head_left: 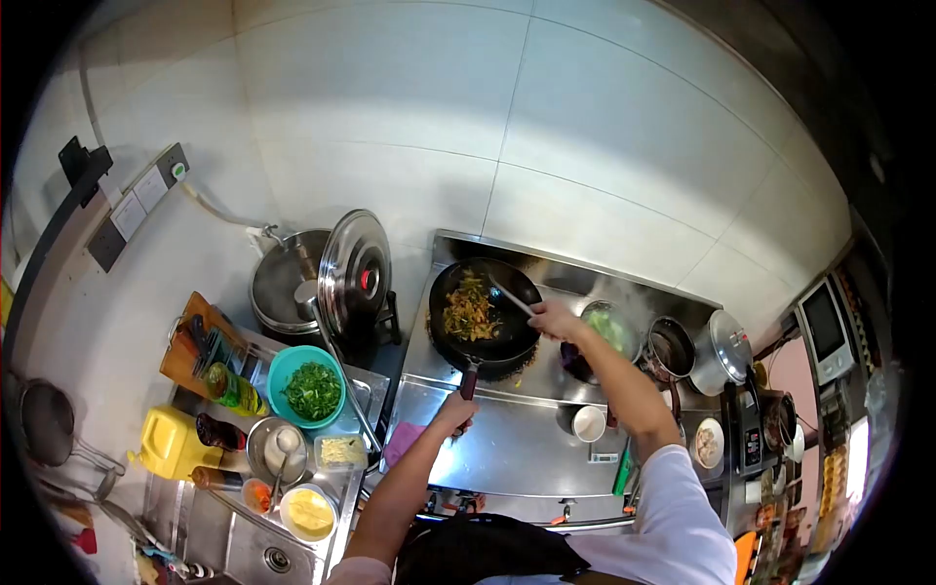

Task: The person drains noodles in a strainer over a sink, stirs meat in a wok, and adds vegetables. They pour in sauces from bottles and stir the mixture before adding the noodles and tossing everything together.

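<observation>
Left hand [454, 413]: closed around the wok handle [469, 380], at the near edge of the stove top [507, 444].
Right hand [554, 319]: gripping a long utensil [510, 296], tip reaching into the wok.
Wok [485, 317]: black, directly beyond the left hand; filled with mixed stir-fried strips, yellow and green.
White cup [589, 423]: below the right forearm, contents not discernible.
Teal bowl [308, 387]: left of the left hand; holding chopped greens.
Yellow bowl [309, 512]: nearer, lower left; holding yellow matter.
Second pan [607, 330]: just right of the right hand; green contents, steaming.
Large pot [286, 283]: far left of the wok, lid [354, 273] leaning upright against it.
</observation>
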Motion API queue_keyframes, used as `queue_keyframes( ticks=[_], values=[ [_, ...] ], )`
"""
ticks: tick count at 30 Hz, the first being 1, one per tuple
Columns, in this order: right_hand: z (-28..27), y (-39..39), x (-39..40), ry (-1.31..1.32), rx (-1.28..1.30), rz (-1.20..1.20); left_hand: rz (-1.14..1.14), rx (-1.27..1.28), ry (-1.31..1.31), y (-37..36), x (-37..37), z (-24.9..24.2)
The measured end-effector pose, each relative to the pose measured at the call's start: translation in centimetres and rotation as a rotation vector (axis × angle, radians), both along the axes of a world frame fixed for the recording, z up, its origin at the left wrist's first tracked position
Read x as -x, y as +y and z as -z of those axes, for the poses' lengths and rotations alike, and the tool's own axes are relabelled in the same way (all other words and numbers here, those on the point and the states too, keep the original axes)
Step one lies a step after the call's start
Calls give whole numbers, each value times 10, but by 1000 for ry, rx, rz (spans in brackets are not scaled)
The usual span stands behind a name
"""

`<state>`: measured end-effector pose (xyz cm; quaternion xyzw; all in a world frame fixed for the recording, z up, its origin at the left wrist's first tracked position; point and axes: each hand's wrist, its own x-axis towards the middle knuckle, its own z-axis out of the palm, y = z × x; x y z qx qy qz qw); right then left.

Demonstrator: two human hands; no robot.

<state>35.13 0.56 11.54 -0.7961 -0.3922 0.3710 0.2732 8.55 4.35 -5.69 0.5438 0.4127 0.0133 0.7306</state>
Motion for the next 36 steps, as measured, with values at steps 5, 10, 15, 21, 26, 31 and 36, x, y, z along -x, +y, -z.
queue_keyframes(
  ticks=[5, 10, 15, 21, 26, 31, 36],
  values=[
    [-7, -27, 42, -814, 126, -461, 19, 12, -48, 4, -2, 9],
    [-116, -108, 74, -814, 333, -553, -38, 160, -102, 2, -12, -35],
    [-23, -133, 78, -825, 321, -431, 67, -57, -141, 8, -32, -67],
    [-26, -178, 102, -770, 123, -316, -15, -245, -136, -76, 38, -38],
    [-42, -153, 112, -822, 126, -326, 0, -4, -126, -11, -14, -47],
    [13, -123, 116, -778, 142, -177, -11, -59, -97, -7, -8, -21],
    [153, -85, 118, -670, 216, -30, -21, 23, -118, -2, -2, 24]
  ],
)
